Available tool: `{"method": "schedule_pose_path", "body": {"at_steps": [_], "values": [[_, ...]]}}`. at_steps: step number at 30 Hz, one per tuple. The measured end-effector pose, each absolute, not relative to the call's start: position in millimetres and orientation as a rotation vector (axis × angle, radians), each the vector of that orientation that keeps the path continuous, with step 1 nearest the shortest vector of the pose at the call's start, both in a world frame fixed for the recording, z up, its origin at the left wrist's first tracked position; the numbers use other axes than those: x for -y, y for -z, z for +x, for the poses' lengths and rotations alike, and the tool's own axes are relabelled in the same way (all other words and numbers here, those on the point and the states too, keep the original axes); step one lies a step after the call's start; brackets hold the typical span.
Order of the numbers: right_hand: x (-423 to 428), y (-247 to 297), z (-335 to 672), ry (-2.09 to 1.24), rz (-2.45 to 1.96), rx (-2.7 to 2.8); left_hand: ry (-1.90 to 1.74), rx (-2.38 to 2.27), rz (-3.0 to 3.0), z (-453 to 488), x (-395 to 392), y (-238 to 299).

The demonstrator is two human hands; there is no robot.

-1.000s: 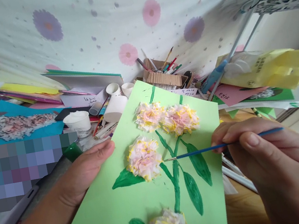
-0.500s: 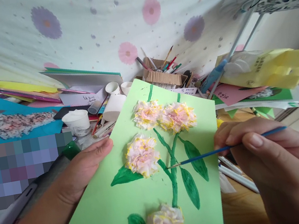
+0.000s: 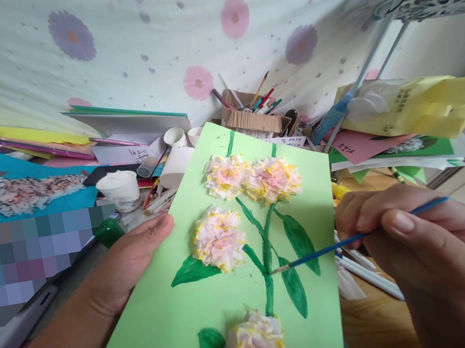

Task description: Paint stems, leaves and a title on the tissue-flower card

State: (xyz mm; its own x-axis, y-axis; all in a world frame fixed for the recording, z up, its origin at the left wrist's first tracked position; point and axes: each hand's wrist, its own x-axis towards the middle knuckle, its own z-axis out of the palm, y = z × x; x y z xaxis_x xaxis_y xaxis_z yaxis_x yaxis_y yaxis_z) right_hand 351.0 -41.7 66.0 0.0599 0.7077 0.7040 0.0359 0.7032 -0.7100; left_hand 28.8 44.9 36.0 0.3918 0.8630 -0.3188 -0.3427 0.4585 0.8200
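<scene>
My left hand [image 3: 133, 260] grips the left edge of a light green card [image 3: 174, 328], thumb on top, holding it tilted up. The card carries several pink-and-yellow tissue paper flowers [image 3: 219, 239] with painted green stems and leaves [image 3: 300, 240]. My right hand [image 3: 426, 251] pinches a thin blue paintbrush [image 3: 352, 240] at the card's right side. The brush tip touches the green stem near the middle of the card.
Behind the card lie white paper cups [image 3: 120, 188], a cardboard box of pencils and brushes [image 3: 253, 116], stacked coloured paper [image 3: 42, 141] and a blue card with a tissue collage [image 3: 24, 193]. Yellow and pink sheets [image 3: 422, 104] pile up at right. A flowered cloth [image 3: 189, 31] hangs behind.
The brush tip has slid down along the stem, from beside the middle flower to lower on the card. The card has shifted slightly left and up.
</scene>
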Motion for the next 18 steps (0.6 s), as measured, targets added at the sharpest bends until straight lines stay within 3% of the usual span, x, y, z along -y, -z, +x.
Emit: {"method": "schedule_pose_path", "body": {"at_steps": [18], "values": [[41.6, -62.9, 352.0, -0.505, -0.664, 1.485, -0.845, -0.918, 0.734, 25.9, -45.6, -36.2]]}}
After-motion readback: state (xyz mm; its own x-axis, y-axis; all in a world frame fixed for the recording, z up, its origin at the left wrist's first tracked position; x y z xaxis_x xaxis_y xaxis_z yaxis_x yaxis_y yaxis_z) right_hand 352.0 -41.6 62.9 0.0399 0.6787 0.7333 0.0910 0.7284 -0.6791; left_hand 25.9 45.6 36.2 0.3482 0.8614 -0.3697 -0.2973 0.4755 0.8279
